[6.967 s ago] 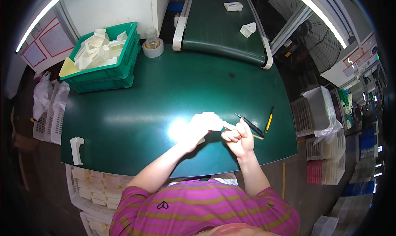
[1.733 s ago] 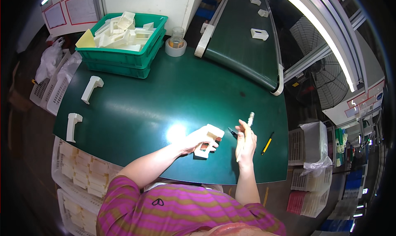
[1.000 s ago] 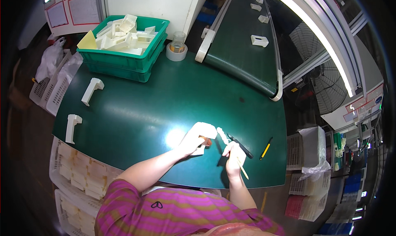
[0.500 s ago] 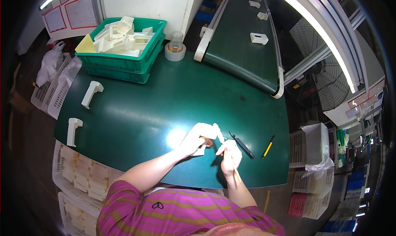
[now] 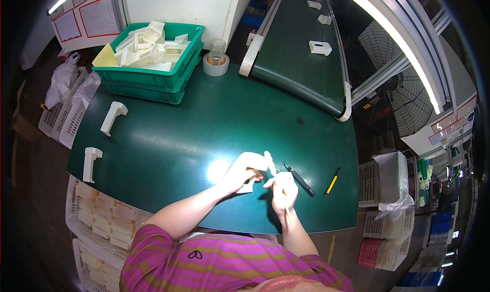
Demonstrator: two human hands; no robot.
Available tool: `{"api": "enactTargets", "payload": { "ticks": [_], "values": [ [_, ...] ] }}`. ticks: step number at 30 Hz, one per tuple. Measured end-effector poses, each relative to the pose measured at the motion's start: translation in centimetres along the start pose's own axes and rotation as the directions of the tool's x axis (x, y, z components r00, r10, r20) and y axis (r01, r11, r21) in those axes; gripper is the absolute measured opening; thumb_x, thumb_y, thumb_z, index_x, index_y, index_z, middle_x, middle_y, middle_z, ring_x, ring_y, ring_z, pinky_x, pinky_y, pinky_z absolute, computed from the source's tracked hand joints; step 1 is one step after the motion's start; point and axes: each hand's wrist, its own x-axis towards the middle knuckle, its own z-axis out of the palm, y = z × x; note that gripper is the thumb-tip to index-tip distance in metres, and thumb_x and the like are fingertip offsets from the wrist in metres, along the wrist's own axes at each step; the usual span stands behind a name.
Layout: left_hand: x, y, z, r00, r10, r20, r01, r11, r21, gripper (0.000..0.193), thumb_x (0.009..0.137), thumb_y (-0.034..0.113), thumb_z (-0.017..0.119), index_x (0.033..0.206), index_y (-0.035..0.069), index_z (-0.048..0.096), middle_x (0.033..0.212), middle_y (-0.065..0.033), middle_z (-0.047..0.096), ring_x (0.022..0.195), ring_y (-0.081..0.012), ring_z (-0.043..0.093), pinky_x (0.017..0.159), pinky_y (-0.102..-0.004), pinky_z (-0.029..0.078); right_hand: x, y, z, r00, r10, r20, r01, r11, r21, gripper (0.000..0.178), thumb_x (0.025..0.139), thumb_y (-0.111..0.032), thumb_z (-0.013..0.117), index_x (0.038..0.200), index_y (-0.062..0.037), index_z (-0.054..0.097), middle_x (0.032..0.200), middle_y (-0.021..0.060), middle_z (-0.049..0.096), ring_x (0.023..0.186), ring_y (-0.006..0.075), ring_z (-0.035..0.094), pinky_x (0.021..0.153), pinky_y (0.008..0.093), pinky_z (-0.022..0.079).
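Observation:
My left hand [image 5: 235, 181] is closed around a white plastic part [image 5: 254, 161] just above the green table. Strong light washes out much of that part, and my fingers cover some of it. Close on its right, my right hand [image 5: 284, 194] pinches a thin pale stick [image 5: 288, 213] like a fine brush, whose rear end runs back toward my wrist. Its tip is too small and bright to make out. Beside my right hand lie dark tweezers [image 5: 301, 181], and farther right a yellow-and-black pen-like tool [image 5: 332, 184].
Two white brackets [image 5: 112, 117] lie on the table's left side. Stacked green crates [image 5: 148, 73] full of white parts stand at the back left, beside a tape roll [image 5: 215, 68] with a glass jar. A conveyor [image 5: 301, 62] carrying white parts ends at the far right edge.
My right hand has shifted slightly, and the stick's rear end has swung left and now lies closer along my wrist. My left hand and the part stay almost still.

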Motion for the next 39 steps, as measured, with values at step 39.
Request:
{"api": "enactTargets", "payload": {
  "ticks": [39],
  "values": [
    [-0.2, -0.4, -0.5, 0.991, 0.130, 0.038, -0.131, 0.991, 0.028, 0.025, 0.084, 0.007, 0.055, 0.108, 0.003, 0.050, 0.098, -0.0069, 0.057, 0.085, -0.0165, 0.058, 0.072, -0.0302, 0.049, -0.1, -0.3, 0.5, 0.864, 0.461, 0.203, -0.395, 0.370, 0.841, 0.054, 0.101, -0.031, 0.025, 0.052, -0.0093, 0.034, 0.047, 0.0007, 0.029, 0.045, 0.0123, 0.028, 0.051, 0.0275, 0.029]
  ]
}}
